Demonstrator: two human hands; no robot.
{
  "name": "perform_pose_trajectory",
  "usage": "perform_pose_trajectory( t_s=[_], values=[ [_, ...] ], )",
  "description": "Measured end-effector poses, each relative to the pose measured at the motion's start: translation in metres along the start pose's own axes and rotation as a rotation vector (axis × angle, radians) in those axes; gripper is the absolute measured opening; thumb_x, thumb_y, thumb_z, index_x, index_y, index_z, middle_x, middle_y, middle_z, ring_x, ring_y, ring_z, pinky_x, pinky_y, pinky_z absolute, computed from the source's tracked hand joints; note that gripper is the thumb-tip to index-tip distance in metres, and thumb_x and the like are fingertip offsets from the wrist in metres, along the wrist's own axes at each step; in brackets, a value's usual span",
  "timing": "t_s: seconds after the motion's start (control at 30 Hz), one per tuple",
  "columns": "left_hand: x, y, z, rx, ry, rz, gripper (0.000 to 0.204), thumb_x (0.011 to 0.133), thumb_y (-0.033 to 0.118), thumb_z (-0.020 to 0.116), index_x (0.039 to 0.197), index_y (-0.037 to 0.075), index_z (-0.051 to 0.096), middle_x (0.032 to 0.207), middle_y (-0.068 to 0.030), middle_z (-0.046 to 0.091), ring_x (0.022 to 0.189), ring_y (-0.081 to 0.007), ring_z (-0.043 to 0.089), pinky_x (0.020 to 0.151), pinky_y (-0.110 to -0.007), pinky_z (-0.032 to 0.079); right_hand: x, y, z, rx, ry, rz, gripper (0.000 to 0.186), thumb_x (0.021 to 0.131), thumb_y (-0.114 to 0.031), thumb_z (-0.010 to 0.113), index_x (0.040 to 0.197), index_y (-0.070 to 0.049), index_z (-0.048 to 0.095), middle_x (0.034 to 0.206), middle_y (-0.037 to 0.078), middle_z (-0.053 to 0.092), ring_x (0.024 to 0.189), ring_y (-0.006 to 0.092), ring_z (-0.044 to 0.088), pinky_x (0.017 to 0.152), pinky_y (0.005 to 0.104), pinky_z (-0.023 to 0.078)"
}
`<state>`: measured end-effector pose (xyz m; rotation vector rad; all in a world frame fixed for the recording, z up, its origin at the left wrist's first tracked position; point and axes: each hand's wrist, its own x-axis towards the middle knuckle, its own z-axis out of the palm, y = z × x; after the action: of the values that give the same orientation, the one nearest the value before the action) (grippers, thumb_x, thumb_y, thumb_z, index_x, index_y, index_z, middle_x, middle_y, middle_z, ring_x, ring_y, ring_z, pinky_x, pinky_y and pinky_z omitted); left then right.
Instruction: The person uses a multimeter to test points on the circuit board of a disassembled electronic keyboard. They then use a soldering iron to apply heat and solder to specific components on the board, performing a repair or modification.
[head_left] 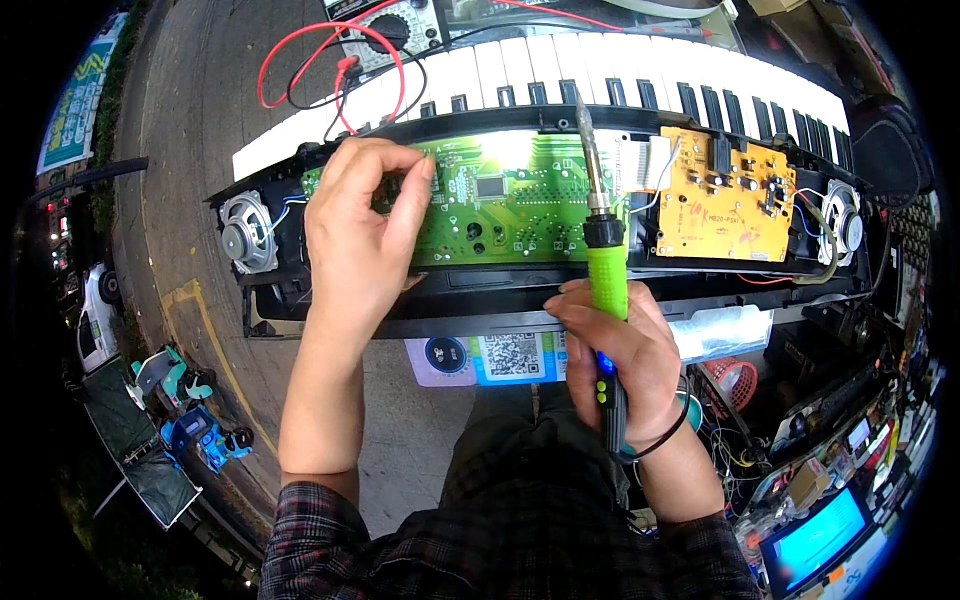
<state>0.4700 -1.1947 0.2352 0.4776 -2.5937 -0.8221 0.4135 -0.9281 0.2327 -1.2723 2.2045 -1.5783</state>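
Note:
My right hand (pixel 648 350) grips a green and black soldering iron (pixel 607 275), its metal tip pointing up and away over the middle of an opened electronic keyboard (pixel 540 60). A blue light glows on the handle. Over the left part of the green circuit board (pixel 540 230) is my left hand (pixel 350 240), thumb and forefinger brought together; whatever lies between those fingertips is too small to make out. To the right of the green board sits an orange circuit board (pixel 705 225), joined by a white ribbon cable (pixel 655 165). Round speakers flank them, one left (pixel 247 232) and one right (pixel 842 225).
Beyond the keys stands a multimeter (pixel 405 25) with looped red and black leads (pixel 262 75). Below the keyboard casing hang printed cards (pixel 510 358). A red basket (pixel 733 382), tangled wires and a lit screen (pixel 815 535) fill the lower right. Pavement lies left, with small ride-on toys (pixel 200 435).

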Motion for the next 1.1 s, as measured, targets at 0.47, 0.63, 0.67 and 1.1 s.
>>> perform_pose_trajectory(
  t_s=[0.47,0.63,0.67,1.1],
  values=[
    [0.0,-0.002,-0.001,-0.144,-0.029,-0.145,0.01,0.099,0.006,0.08,0.104,0.0,0.074,0.098,-0.0027,0.073,0.08,-0.0079,0.064,0.075,-0.025,0.053,0.001,0.005,0.004,0.152,0.009,0.016,0.057,0.078,-0.012,0.091,0.128,0.003,0.07,0.12,0.021,0.075,0.099,0.0375,0.073,0.088,0.0463,0.06],
    [0.003,0.0,-0.007,-0.399,-0.097,-0.312,0.012,0.104,0.011,0.077,0.108,0.001,0.075,0.099,0.0008,0.074,0.088,-0.0052,0.064,0.081,-0.022,0.051,0.0,0.009,0.005,0.162,0.013,-0.02,0.062,0.081,-0.01,0.09,0.135,0.003,0.063,0.122,0.022,0.075,0.098,0.038,0.073,0.086,0.0469,0.059],
    [0.003,0.0,-0.008,-0.415,-0.099,-0.318,0.012,0.104,0.011,0.077,0.109,0.0,0.075,0.099,0.0008,0.074,0.089,-0.0052,0.064,0.081,-0.022,0.051,0.0,0.009,0.005,0.163,0.007,-0.019,0.062,0.081,-0.01,0.09,0.135,0.003,0.062,0.122,0.022,0.075,0.098,0.0378,0.073,0.087,0.047,0.059],
    [-0.004,-0.009,0.006,-0.339,0.025,-0.19,0.012,0.102,0.01,0.077,0.107,-0.001,0.073,0.094,-0.0032,0.069,0.081,-0.0103,0.063,0.076,-0.026,0.051,0.002,0.008,0.006,0.157,-0.017,0.007,0.063,0.079,-0.008,0.091,0.134,0.002,0.063,0.122,0.021,0.075,0.1,0.0373,0.073,0.089,0.0469,0.06]
  ],
)
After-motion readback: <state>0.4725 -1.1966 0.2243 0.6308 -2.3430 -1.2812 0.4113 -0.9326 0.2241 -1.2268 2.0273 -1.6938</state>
